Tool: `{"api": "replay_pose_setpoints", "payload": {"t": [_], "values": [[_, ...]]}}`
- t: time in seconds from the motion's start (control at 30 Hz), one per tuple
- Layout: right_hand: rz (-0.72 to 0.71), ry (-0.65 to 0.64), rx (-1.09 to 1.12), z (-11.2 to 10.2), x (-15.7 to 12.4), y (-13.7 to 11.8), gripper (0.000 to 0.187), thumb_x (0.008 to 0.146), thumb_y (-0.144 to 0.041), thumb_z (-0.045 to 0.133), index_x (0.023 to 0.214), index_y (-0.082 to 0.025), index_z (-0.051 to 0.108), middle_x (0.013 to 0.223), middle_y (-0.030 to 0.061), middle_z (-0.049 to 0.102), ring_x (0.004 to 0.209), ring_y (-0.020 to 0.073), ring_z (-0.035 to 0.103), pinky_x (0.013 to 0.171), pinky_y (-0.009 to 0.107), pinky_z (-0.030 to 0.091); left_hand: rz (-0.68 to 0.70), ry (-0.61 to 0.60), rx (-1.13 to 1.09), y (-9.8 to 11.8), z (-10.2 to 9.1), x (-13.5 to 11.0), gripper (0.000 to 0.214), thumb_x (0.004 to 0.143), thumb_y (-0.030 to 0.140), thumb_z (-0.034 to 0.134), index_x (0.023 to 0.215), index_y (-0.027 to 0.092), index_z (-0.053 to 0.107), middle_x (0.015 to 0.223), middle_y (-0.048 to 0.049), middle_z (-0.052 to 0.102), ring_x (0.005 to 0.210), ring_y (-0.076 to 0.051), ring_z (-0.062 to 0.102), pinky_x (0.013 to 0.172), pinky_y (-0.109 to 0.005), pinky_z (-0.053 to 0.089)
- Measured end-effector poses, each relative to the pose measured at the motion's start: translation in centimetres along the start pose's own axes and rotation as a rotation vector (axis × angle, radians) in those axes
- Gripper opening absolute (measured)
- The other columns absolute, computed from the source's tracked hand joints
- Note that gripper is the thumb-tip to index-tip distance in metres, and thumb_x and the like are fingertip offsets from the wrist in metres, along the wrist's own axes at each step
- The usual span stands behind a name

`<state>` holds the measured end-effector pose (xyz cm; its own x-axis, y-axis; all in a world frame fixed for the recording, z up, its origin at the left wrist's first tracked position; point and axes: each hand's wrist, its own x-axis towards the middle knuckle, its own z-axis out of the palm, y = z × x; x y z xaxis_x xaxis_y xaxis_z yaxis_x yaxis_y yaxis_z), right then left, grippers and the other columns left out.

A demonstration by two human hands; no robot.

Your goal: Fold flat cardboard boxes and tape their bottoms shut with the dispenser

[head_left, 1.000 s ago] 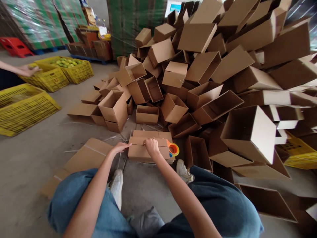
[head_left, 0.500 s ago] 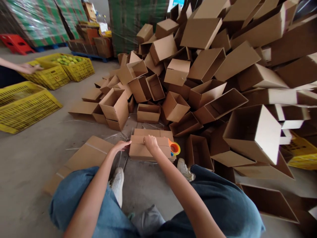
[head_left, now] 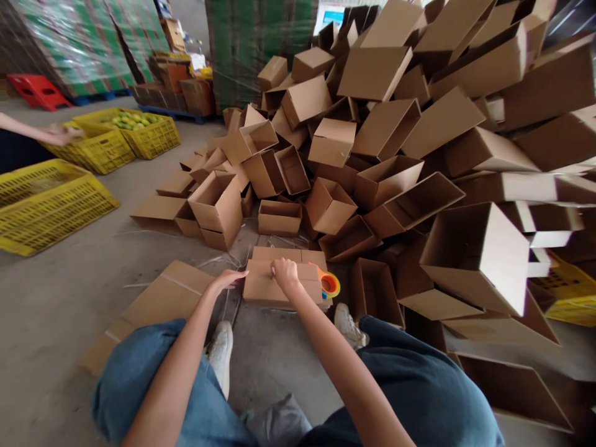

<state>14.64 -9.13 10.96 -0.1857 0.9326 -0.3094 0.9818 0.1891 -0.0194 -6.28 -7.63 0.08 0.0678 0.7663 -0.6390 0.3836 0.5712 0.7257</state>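
Note:
On the floor between my feet lies a flattened cardboard box [head_left: 305,271], with more cardboard under it. My left hand [head_left: 229,279] is at its left edge, fingers stretched out and the tips at or against the cardboard. My right hand [head_left: 284,271] is closed above the middle of the top panel, near its seam. What its curled fingers hold, if anything, is hidden. An orange and yellow tape dispenser [head_left: 330,285] lies at the right end of the cardboard, partly covered by it.
A large heap of opened cardboard boxes [head_left: 372,130] rises ahead and to the right. Flat cardboard [head_left: 170,295] lies by my left knee. At the left stand yellow crates [head_left: 60,202], one with green fruit [head_left: 133,120]; another person's hands [head_left: 60,133] reach over a crate.
The view has tilted up slightly, so everything sits a little lower. Both hands keep nearly the same place on the cardboard.

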Motion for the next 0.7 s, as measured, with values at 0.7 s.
{"api": "replay_pose_setpoints", "payload": {"t": [0.7], "values": [[0.000,-0.005,-0.002,0.65,0.32,0.39,0.019,0.085,-0.010,0.068,0.102,-0.012,0.076,0.100,0.0182,0.075,0.103,0.0256,0.071,0.079,0.026,0.054,-0.023,0.053,0.076,0.30,0.12,-0.66,0.068,0.048,0.074,0.079,0.091,0.021,0.075,0.106,-0.0130,0.078,0.108,-0.033,0.069,0.082,-0.034,0.054]]}}
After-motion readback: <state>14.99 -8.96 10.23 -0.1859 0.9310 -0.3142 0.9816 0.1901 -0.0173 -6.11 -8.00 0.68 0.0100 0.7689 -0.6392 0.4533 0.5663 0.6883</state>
